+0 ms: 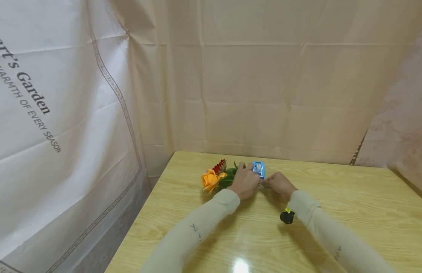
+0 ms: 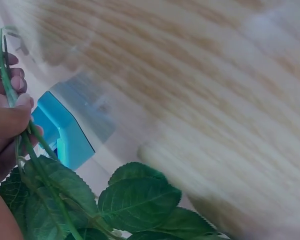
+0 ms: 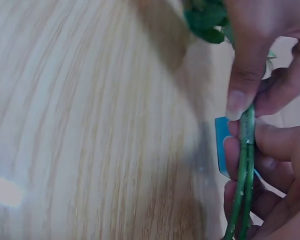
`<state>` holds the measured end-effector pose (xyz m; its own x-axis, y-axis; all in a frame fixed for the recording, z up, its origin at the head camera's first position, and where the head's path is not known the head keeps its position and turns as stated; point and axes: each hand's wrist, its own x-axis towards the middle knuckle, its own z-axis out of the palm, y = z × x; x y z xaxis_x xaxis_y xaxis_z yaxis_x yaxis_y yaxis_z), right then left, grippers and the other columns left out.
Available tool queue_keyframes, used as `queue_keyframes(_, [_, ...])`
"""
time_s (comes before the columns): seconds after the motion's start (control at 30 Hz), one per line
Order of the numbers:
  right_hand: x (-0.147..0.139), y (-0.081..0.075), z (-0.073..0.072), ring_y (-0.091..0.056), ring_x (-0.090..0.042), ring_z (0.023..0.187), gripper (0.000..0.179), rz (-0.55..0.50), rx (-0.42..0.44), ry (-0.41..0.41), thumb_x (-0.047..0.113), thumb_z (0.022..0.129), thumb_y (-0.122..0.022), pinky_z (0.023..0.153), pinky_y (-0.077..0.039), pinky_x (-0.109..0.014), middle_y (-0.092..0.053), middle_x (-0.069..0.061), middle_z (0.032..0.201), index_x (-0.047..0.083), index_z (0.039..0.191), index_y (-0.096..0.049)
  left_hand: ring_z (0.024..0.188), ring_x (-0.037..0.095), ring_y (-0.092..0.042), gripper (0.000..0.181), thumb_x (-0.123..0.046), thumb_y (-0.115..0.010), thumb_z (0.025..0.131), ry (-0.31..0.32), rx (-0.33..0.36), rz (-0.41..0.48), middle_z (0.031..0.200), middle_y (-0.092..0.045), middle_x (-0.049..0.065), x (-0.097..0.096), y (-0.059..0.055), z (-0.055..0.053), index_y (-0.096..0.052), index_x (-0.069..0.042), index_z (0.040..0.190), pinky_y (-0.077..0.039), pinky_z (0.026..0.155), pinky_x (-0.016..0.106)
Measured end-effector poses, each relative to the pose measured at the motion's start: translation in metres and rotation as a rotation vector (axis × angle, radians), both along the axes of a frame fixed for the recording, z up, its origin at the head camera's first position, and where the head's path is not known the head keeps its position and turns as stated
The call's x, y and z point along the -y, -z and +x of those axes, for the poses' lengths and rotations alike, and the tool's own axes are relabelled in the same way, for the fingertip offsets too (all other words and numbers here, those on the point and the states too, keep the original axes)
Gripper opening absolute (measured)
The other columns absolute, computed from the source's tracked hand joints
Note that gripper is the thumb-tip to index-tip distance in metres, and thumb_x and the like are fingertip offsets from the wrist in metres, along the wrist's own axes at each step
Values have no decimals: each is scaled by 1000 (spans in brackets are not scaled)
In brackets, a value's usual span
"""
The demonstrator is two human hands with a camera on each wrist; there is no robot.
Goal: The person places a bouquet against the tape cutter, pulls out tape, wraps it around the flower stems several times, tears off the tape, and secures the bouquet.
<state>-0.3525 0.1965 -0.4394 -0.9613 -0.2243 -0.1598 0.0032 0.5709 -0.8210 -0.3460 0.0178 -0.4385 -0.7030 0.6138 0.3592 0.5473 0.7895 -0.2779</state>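
Observation:
An orange rose and a dark red flower lie side by side over the table, heads to the left. My left hand pinches their green stems below the leaves. Lower on the same stems, my right hand grips with thumb and curled fingers. Between the two hands, a shiny clear band like tape wraps the stems. Just behind the hands is a blue holder that looks like a tape dispenser, partly covered by the fingers in both wrist views.
The wood-grain table reaches back to a beige cloth backdrop. A white printed cloth hangs at the left. Under my right wrist sits a small black round piece with a yellow part.

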Motion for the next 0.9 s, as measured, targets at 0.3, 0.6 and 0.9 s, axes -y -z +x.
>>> queue_keyframes(0.3, [-7,-8,11,-44,-51,135,32,-43,66,-59,23,103,-65,112,-29,-66,-59,-28,138,-7,108,-75,83,13,-37,18,-42,-76,93,49,-36,11,70,-66,-17,2,0,5,-76,-31,78,-25,83,37])
queue_keyframes(0.6, [-9,-11,14,-44,-49,135,33,-3,107,-70,27,100,-69,111,-30,-65,-59,-26,140,-3,110,-76,86,12,-39,5,-35,-77,94,50,-7,-28,89,-73,-17,1,-2,12,-79,-31,91,-25,84,37])
queue_keyframes(0.9, [-8,-9,17,-56,-36,116,26,-23,80,-49,20,100,-68,105,-40,-58,-69,-17,121,-4,107,-76,90,12,-43,9,-38,-74,96,8,136,-39,97,-74,-17,-1,-8,8,-78,-32,102,-27,86,38])
